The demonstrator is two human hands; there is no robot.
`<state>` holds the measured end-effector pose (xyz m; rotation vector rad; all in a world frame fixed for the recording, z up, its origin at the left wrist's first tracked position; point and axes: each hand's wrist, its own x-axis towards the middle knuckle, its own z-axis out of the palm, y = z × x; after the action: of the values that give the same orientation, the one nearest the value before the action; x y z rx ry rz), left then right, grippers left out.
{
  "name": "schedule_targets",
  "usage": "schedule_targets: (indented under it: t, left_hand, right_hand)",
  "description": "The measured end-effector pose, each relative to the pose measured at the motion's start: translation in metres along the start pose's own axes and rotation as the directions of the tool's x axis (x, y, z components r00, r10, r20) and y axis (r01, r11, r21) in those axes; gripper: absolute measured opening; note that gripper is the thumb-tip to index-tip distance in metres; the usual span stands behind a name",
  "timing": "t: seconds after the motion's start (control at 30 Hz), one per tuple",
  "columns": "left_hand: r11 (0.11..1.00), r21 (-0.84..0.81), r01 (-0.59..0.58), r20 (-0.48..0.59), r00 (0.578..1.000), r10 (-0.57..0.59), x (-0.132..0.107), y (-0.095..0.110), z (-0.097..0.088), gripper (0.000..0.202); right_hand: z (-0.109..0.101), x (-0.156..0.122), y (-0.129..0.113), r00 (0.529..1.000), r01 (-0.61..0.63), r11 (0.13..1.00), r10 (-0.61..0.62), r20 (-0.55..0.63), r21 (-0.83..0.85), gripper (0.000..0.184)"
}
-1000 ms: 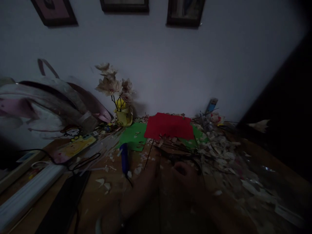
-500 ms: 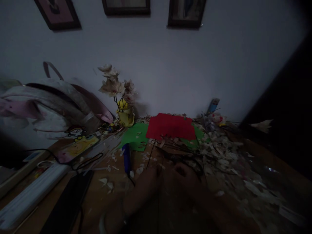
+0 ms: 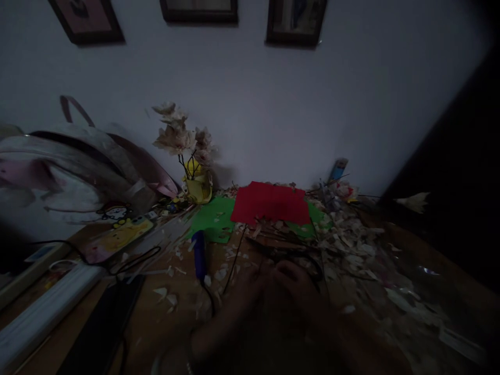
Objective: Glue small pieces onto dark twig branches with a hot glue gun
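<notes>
In the dim light my left hand [image 3: 248, 284] and my right hand [image 3: 294, 280] meet low in the middle of the view. The fingers of both are closed in a pinch, their tips almost touching. Whatever is between them is too dark and small to name. Just beyond my right hand lies a pair of dark scissors [image 3: 283, 253], blades pointing left, its handles partly behind the hand. To the left of my left hand rests a blue tool [image 3: 199, 256] with a black cord. A thin dark stem [image 3: 236, 258] lies on the table between that tool and the scissors.
Red sheets [image 3: 269, 204] overlap green sheets [image 3: 213, 221] near the wall. Pale petal-like scraps [image 3: 359, 245] cover the right side. Cream flowers stand in a yellow pot [image 3: 199, 188]. A backpack [image 3: 78, 172], a white box-like strip [image 3: 50, 302] and a dark flat panel [image 3: 103, 325] occupy the left.
My hands have come slightly closer together, fingertips now nearly meeting. The whole view has shifted a little, so the table things appear farther left.
</notes>
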<state>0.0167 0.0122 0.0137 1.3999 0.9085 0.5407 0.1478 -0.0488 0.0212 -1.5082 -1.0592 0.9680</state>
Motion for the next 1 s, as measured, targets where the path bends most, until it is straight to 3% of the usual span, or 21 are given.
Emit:
schedule_targets:
  t: [0.1, 0.3, 0.4, 0.53, 0.73, 0.87, 1.0]
  left_hand:
    - [0.999, -0.036, -0.022, 0.004, 1.0, 0.022, 0.0, 0.002, 0.001, 0.018]
    - [0.991, -0.123, 0.052, -0.047, 0.997, -0.059, -0.003, 0.002, 0.0, 0.018]
    - [0.978, -0.207, 0.016, -0.054, 0.998, -0.028, -0.005, 0.008, 0.0, 0.016]
    - [0.976, -0.219, -0.008, -0.06, 0.998, -0.006, -0.004, 0.004, 0.0, 0.014]
    - [0.994, -0.105, 0.021, -0.095, 0.995, -0.031, 0.002, -0.012, 0.001, 0.013]
    - [0.992, -0.126, 0.025, -0.111, 0.993, -0.039, 0.001, -0.01, 0.001, 0.011]
    - [0.985, -0.171, 0.035, -0.092, 0.994, -0.051, -0.002, -0.005, 0.004, 0.01]
  right_hand:
    - [0.001, 0.0, 0.001, 0.999, -0.032, 0.999, 0.031, 0.012, 0.036, 0.021]
    - [-0.001, -0.001, -0.005, 0.998, -0.055, 0.996, 0.057, -0.034, 0.069, 0.023]
    - [-0.001, -0.002, -0.005, 0.999, -0.054, 0.996, 0.054, 0.007, 0.07, 0.023]
    - [0.003, -0.002, -0.001, 0.997, -0.048, 0.999, 0.047, 0.054, 0.009, 0.026]
    - [0.003, -0.002, -0.001, 1.0, -0.026, 0.996, 0.026, 0.005, -0.081, 0.026]
    - [0.003, -0.003, 0.004, 0.998, -0.051, 0.979, 0.058, 0.029, -0.197, 0.032]
    - [0.004, -0.002, 0.008, 1.0, -0.002, 0.975, 0.005, 0.014, -0.224, 0.028]
